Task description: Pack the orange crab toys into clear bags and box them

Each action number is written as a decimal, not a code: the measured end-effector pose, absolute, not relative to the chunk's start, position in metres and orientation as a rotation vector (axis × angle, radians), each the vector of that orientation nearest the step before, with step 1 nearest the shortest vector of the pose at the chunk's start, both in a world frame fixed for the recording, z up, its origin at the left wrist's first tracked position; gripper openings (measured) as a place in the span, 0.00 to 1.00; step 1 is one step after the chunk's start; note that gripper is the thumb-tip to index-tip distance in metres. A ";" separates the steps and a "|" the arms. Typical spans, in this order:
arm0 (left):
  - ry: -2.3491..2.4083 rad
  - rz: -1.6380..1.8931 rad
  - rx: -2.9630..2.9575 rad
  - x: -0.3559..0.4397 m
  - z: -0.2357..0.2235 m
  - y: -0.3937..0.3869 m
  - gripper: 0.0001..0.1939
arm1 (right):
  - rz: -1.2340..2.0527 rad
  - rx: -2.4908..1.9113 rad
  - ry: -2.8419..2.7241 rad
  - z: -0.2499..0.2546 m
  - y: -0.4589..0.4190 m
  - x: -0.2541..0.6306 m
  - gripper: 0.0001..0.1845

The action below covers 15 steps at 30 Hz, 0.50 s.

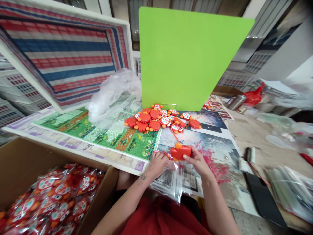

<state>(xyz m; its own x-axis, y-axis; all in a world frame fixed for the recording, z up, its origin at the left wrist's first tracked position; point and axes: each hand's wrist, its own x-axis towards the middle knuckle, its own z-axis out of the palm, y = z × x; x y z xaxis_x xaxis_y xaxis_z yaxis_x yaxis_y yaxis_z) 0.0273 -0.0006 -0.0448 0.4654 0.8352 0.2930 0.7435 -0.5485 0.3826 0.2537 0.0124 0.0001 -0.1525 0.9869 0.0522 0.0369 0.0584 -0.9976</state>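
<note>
A red plastic toy with orange feet (180,152) is gripped by my right hand (198,161), its plain red side showing. To its left, my left hand (156,165) has its fingers closed at the mouth of a clear plastic bag (172,165), right beside the toy's left end. Under my hands, more clear flat bags (168,186) lie stacked at the table's front edge. Beyond them, a heap of similar red toys (154,125) spreads over the table, some showing white spotted backs and googly eyes, others red side up.
A cardboard box (97,192) at lower left holds many bagged toys (58,192). Behind the heap stands a green board (190,58). A striped-lined crate (73,62) tilts at left beside crumpled plastic film (107,98). A black flat object (264,199) lies right.
</note>
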 end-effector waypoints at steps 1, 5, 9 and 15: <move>1.348 0.640 2.557 0.027 -0.044 -0.001 0.11 | 1.228 -1.127 -1.354 -0.003 0.016 0.250 0.26; 1.344 0.630 2.593 0.026 -0.048 -0.001 0.15 | 1.153 -1.193 -1.467 -0.018 0.033 0.236 0.28; 1.384 0.747 2.510 0.026 -0.051 0.000 0.08 | 1.134 -1.289 -1.624 -0.031 0.046 0.223 0.28; 1.352 1.012 2.391 0.026 -0.045 -0.002 0.05 | 1.058 -1.153 -2.001 -0.033 0.048 0.196 0.27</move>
<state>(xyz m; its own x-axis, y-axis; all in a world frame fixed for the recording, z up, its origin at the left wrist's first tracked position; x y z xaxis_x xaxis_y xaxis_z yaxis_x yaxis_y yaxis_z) 0.0257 -0.0015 -0.0453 0.3421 0.8193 0.4601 0.6725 -0.5555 0.4891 0.1961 0.0485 -0.0331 -0.4488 0.8880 0.1007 0.4171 0.3078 -0.8552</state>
